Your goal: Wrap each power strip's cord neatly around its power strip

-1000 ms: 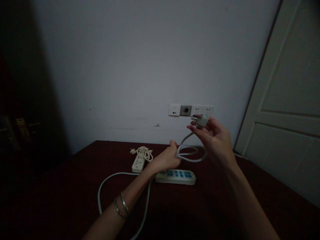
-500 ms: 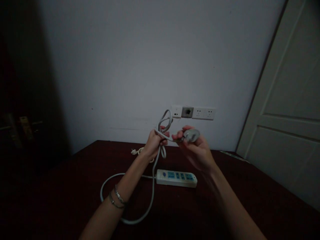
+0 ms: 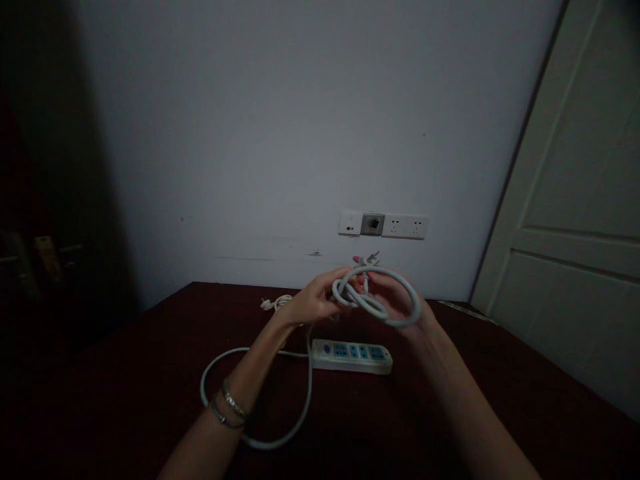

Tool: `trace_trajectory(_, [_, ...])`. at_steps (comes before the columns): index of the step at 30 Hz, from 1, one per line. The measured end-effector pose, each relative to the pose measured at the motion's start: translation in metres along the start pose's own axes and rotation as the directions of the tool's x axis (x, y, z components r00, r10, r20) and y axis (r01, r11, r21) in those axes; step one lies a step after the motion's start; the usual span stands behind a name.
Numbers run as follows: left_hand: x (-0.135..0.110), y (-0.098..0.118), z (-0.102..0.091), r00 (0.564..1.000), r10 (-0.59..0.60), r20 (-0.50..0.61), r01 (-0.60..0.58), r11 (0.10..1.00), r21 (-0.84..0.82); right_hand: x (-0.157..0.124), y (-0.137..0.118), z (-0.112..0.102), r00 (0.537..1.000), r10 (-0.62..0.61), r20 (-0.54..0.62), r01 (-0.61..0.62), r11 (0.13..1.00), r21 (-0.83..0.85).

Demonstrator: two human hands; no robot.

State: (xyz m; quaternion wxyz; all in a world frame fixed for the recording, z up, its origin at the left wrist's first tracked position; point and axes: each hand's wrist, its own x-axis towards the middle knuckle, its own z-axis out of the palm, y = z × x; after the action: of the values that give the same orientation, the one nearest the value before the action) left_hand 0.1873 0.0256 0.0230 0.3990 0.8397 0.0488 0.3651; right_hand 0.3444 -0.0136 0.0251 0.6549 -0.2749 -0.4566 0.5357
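Above a dark red table [image 3: 125,400], both my hands hold the grey cable [image 3: 395,313] of a white power strip [image 3: 351,356] with blue sockets. My left hand [image 3: 313,303] is closed on the cable where its loops gather. My right hand [image 3: 395,297] is closed round the coiled loops, and the plug [image 3: 369,259] sticks up above its fingers. From my left hand the cable hangs down, curves in a wide loop over the table and runs to the strip's left end.
A second white strip with a bundled cord [image 3: 277,303] lies behind my left hand, mostly hidden. A row of wall sockets [image 3: 383,225] sits on the white wall above the table's far edge. A white door [image 3: 575,233] stands at the right.
My right hand drew the plug back from the wall sockets toward my left hand. The cable now lies in larger loops round my right hand, and both hands sit lower and closer together.
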Motion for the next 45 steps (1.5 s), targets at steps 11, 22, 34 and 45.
trace_trajectory(11, [0.000,-0.007,0.013,0.957,-0.289,-0.033,0.185,0.517,0.835,0.000,0.001,-0.006,0.984,-0.147,0.104,0.179,0.858,-0.482])
trace_trajectory(22, [0.000,-0.024,-0.001,0.951,-0.284,-0.126,0.285,0.642,0.712,-0.018,0.003,0.001,0.934,-0.093,0.345,0.311,0.686,-0.658])
trace_trajectory(34, [0.004,-0.005,-0.007,0.926,0.210,-0.313,0.092,0.678,0.729,0.013,0.001,-0.028,0.966,-0.244,-0.083,0.166,0.836,-0.522])
trace_trajectory(45, [0.011,-0.030,0.016,0.891,0.200,-0.408,0.141,0.732,0.666,0.007,0.004,-0.010,0.932,-0.343,-0.113,0.274,0.875,-0.399])
